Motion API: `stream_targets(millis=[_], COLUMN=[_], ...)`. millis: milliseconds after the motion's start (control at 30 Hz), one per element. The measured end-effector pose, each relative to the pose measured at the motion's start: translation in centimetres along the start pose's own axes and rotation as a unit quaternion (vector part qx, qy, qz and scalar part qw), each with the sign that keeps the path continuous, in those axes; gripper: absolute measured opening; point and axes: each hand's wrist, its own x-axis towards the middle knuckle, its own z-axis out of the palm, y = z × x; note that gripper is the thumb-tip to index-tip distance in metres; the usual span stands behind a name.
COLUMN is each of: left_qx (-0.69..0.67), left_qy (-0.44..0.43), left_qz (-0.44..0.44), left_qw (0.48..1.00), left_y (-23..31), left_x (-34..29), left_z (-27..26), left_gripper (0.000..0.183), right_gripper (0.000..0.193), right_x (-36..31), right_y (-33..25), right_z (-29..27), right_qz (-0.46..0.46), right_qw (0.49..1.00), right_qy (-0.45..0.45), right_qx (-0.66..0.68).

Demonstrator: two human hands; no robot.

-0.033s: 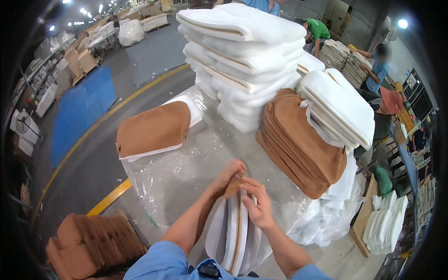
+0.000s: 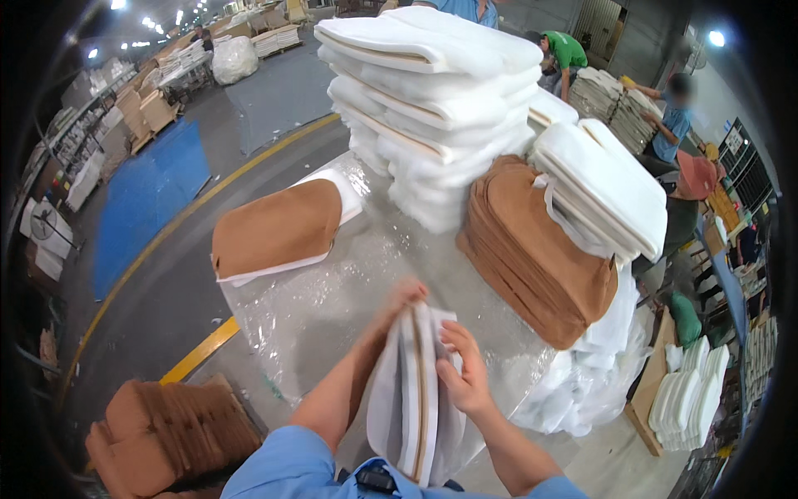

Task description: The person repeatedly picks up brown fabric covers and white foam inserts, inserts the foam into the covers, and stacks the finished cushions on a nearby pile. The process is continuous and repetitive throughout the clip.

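Observation:
A layered pad (image 2: 419,399) stands on edge against my front, white on both sides with a thin brown line along its middle. Over its far tip, my left hand (image 2: 406,294) is curled and smeared by motion; what its fingers hold is hidden. My right hand (image 2: 467,366) grips the pad's right side, fingers bent over the white outer layer and thumb toward the brown line. Beyond to the left, a brown fabric piece (image 2: 278,224) lies flat on white padding. On the right, a stack of brown covers (image 2: 532,258) rests on the plastic-wrapped table (image 2: 299,333).
A tall pile of folded white padding (image 2: 432,100) rises at the far side, with more white pads (image 2: 603,183) beside the brown covers. Brown pieces (image 2: 166,432) are stacked at lower left. Crumpled plastic (image 2: 573,399) hangs at the table's right edge. Several people work beyond.
The brown fabric corner between my hands is no longer seen at the pad's tip. My left hand has shifted slightly left and blurs; my right hand has moved a little lower.

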Motion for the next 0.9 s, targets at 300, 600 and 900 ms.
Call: stream_targets(millis=[300, 600, 900], left_qx=[-0.155, -0.068, -0.091], left_qy=[0.469, 0.395, 0.133], left_qz=[-0.161, -0.166, -0.208], left_qw=[0.855, 0.901, 0.965], left_y=[8.1, 14.1, 16.9], left_x=[-15.9, -33.8, -39.0], left_z=[-8.1, 1.2, 8.6], left_gripper=[0.029, 0.032, 0.078], right_gripper=[0.069, 0.061, 0.063], right_x=[-22.0, -10.1, -5.4], right_y=[1.8, 4.6, 3.6], right_z=[-4.1, -7.8, -4.2], right_qz=[0.205, 0.151, 0.153], right_qw=[0.942, 0.849, 0.906], right_qy=[0.184, 0.332, 0.256], right_qx=[0.192, 0.383, 0.299])
